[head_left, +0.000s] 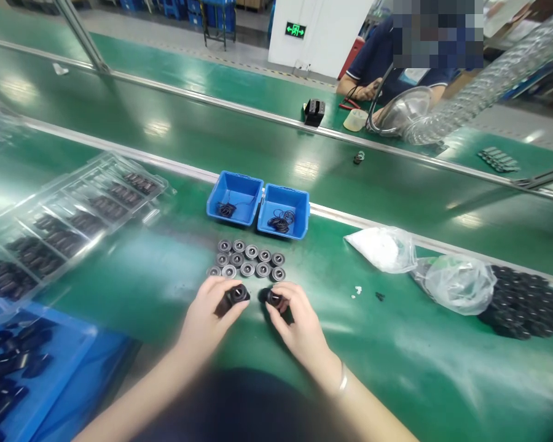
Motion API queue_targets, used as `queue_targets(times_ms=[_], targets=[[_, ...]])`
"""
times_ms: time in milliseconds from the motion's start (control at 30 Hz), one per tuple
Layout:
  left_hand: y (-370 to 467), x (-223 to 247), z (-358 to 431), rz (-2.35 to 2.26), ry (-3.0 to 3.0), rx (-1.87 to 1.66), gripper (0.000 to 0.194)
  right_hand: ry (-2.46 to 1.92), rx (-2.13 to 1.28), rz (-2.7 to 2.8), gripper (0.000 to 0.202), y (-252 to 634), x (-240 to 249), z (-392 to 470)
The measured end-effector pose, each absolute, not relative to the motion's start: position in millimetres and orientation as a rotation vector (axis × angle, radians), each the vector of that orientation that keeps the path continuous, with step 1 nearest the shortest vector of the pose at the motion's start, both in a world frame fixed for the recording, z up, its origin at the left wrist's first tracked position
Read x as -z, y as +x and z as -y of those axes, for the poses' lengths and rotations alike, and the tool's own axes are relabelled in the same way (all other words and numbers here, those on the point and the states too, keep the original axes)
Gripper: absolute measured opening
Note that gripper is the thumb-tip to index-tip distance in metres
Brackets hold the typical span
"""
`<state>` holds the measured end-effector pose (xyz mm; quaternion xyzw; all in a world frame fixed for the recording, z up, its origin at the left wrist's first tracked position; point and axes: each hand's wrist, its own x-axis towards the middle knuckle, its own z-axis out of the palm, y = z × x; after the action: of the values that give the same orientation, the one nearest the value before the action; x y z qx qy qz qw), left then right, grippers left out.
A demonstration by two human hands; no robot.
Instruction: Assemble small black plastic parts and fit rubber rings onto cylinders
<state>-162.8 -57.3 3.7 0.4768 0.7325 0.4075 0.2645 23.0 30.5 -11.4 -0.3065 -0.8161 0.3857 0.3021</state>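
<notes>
Between the thumb and fingers of my left hand (pixel 211 310) is a round black part (pixel 239 293). A similar black part (pixel 274 298) is gripped in my right hand (pixel 299 319), a short distance to the right. Just beyond both hands, several round dark pieces (pixel 247 269) stand in rows on the green table (pixel 166 288). Behind these rows are two blue bins side by side; the left bin (pixel 212 205) holds thin black rings or cords (pixel 226 210), and the right bin (pixel 304 221) holds more black rings (pixel 281 221).
A clear compartment tray (pixel 92 236) of dark parts lies left, above a blue crate (pixel 74 362). To the right are small white bits (pixel 358 289), plastic bags (pixel 382 248) and a black parts pile (pixel 525 304). A person (pixel 373 55) sits across, beside a clear hose (pixel 483 86).
</notes>
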Motion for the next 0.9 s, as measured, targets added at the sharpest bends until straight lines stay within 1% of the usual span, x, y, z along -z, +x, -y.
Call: queue_targets(times_ms=[100,200,300,367,433,500,633,733,800,900], targets=[[-162,7,53,-2.118,1.681,-0.927,0.030,-0.775,-0.919,2.282,0.031,19,13,-30],[-161,12,51,-2.153,1.780,-0.870,0.037,-0.766,-0.850,2.330,0.037,18,16,-30],[-162,7,55,-2.086,1.603,-0.999,0.045,-0.773,-0.832,2.301,0.039,21,16,-29],[-163,-2,60,-1.886,1.342,-1.161,0.049,-0.768,-0.819,2.244,0.039,24,13,-28],[-163,-12,64,-1.568,1.045,-1.306,0.044,-0.742,-0.849,2.186,0.039,24,6,-27],[-161,-22,66,-1.305,0.845,-1.372,0.040,-0.699,-0.953,2.152,0.039,22,-4,-24],[-155,-32,66,-1.190,0.778,-1.362,0.051,-0.632,-1.190,2.130,0.042,16,-23,-18],[-155,-29,62,-1.192,0.747,-1.322,0.053,-0.581,-1.238,2.174,0.052,13,-33,-19],[-156,-23,59,-1.229,0.734,-1.263,0.060,-0.507,-1.259,2.270,0.057,12,-36,-21],[-155,-17,59,-1.187,0.723,-1.133,0.072,-0.403,-1.323,2.424,0.053,13,-36,-21]])
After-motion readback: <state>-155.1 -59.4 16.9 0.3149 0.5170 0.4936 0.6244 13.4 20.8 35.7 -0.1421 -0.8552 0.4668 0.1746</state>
